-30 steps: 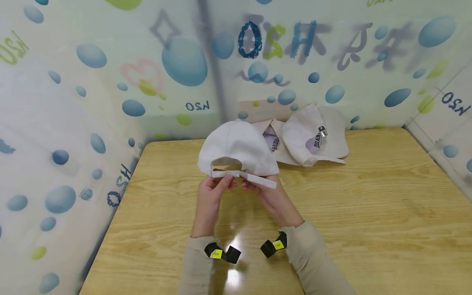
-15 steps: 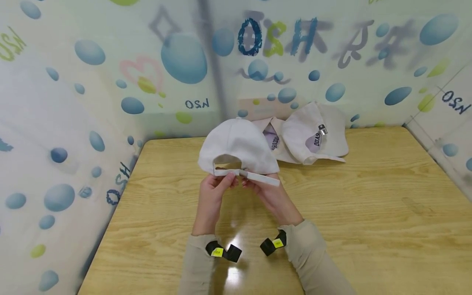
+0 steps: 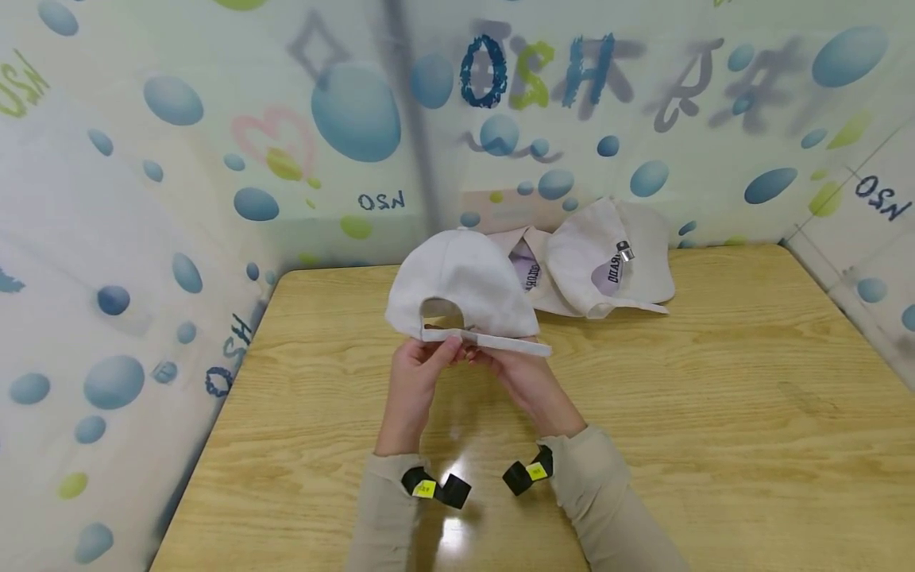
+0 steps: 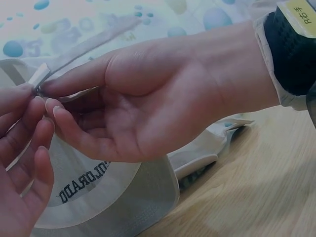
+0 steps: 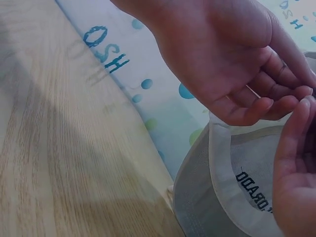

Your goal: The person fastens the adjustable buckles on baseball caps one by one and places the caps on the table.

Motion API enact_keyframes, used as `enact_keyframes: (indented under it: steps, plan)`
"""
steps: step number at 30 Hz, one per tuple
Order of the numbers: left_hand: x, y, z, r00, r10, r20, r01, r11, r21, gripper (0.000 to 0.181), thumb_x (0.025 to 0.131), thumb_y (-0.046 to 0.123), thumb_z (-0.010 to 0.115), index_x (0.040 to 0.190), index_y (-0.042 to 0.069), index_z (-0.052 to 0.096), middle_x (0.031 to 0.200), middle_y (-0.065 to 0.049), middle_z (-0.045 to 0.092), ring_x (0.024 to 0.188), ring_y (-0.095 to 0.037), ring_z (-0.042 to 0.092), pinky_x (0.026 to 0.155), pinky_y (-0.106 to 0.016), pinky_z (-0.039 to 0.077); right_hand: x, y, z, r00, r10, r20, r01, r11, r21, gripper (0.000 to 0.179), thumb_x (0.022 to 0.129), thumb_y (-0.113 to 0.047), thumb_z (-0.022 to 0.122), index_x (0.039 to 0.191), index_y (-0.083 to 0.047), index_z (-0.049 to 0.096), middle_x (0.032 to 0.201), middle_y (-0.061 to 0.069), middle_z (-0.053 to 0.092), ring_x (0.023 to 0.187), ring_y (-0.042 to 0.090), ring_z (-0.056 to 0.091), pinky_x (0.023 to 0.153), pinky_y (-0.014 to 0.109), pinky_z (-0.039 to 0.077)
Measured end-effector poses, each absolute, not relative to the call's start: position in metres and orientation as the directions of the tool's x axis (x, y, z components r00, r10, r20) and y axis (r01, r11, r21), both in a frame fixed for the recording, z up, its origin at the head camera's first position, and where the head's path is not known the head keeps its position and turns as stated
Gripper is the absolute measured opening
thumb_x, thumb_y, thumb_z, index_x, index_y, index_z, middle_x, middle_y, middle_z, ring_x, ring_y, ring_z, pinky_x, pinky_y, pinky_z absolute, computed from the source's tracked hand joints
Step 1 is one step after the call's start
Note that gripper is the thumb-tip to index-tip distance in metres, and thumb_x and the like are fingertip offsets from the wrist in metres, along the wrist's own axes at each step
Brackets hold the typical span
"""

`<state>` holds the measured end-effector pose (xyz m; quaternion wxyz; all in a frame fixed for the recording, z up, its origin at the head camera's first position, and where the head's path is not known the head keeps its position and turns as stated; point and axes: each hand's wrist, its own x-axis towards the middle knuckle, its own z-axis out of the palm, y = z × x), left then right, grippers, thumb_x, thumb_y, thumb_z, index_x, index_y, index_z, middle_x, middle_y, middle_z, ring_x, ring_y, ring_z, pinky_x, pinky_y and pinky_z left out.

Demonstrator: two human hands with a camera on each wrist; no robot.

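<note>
A white baseball cap is held up over the table, its back opening towards me. Across that opening runs its strap, whose free end sticks out to the right. My left hand pinches the strap from the left, thumb on top. From the right, my right hand pinches it close beside the left fingertips. The left wrist view shows a small metal buckle between the fingertips of both hands. Dark lettering reading COLORADO shows inside the cap. In the head view the right fingertips are partly hidden.
Further pale caps lie bunched at the back of the wooden table, right of the held cap. One bears a metal strap buckle. A patterned wall stands behind the table and along its left side.
The strap's free end has slid to the right and reaches further out. The cap's back opening has become narrower. Both hands stay at the strap, the left thumb slightly further right.
</note>
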<state>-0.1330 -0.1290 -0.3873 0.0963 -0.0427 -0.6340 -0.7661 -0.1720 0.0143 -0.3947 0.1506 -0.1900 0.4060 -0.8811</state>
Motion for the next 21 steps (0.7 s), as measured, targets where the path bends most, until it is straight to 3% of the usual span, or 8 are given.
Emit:
enact_keyframes:
  steps: [4, 9, 12, 15, 21]
  plan:
    - [-0.1332, -0.1287, -0.3880, -0.981, -0.097, 0.166, 0.180, -0.161, 0.970, 0.022, 0.083, 0.022, 0.064, 0.094, 0.004, 0.060, 0.081, -0.007, 0.062, 0.076, -0.018, 0.058, 0.078, -0.045, 0.046, -0.1717, 0.0145, -0.3946, -0.893, -0.404, 0.200, 0.114, -0.632, -0.766, 0.015, 0.079, -0.015, 0.068, 0.090, -0.008, 0.063, 0.086, 0.004, 0.060, 0.071, 0.013, 0.058, 0.066, 0.024, 0.049]
    - [-0.1334, -0.1308, -0.3890, -0.987, -0.080, 0.136, 0.148, -0.156, 0.977, 0.026, 0.084, 0.022, 0.063, 0.099, 0.001, 0.057, 0.083, -0.006, 0.061, 0.077, -0.019, 0.057, 0.075, -0.038, 0.046, -0.1718, 0.0148, -0.3942, -0.884, -0.421, 0.202, 0.129, -0.637, -0.760, 0.017, 0.079, -0.016, 0.068, 0.091, -0.007, 0.061, 0.086, 0.005, 0.061, 0.071, 0.014, 0.058, 0.066, 0.024, 0.049]
    - [-0.1330, -0.1332, -0.3897, -0.990, -0.074, 0.117, 0.129, -0.175, 0.976, 0.024, 0.086, 0.022, 0.060, 0.099, 0.003, 0.056, 0.084, -0.006, 0.061, 0.078, -0.019, 0.056, 0.076, -0.040, 0.045, -0.1714, 0.0155, -0.3944, -0.872, -0.441, 0.214, 0.136, -0.637, -0.759, 0.013, 0.082, -0.013, 0.065, 0.092, -0.007, 0.061, 0.086, 0.005, 0.060, 0.071, 0.014, 0.057, 0.067, 0.024, 0.048]
    - [-0.1327, -0.1351, -0.3899, -0.990, -0.074, 0.117, 0.131, -0.232, 0.964, 0.020, 0.088, 0.022, 0.057, 0.097, 0.005, 0.055, 0.082, -0.005, 0.060, 0.078, -0.020, 0.056, 0.077, -0.042, 0.044, -0.1709, 0.0164, -0.3954, -0.864, -0.455, 0.215, 0.145, -0.634, -0.759, 0.009, 0.084, -0.011, 0.062, 0.091, -0.007, 0.062, 0.086, 0.005, 0.060, 0.073, 0.014, 0.056, 0.068, 0.023, 0.047]
    - [-0.1338, -0.1372, -0.3898, -0.984, -0.098, 0.147, 0.174, -0.403, 0.899, 0.010, 0.088, 0.017, 0.056, 0.090, 0.007, 0.057, 0.078, -0.005, 0.059, 0.073, -0.020, 0.055, 0.070, -0.031, 0.045, -0.1706, 0.0176, -0.3965, -0.871, -0.448, 0.201, 0.165, -0.653, -0.739, 0.014, 0.080, -0.013, 0.066, 0.091, -0.006, 0.062, 0.086, 0.004, 0.060, 0.076, 0.013, 0.057, 0.070, 0.022, 0.047]
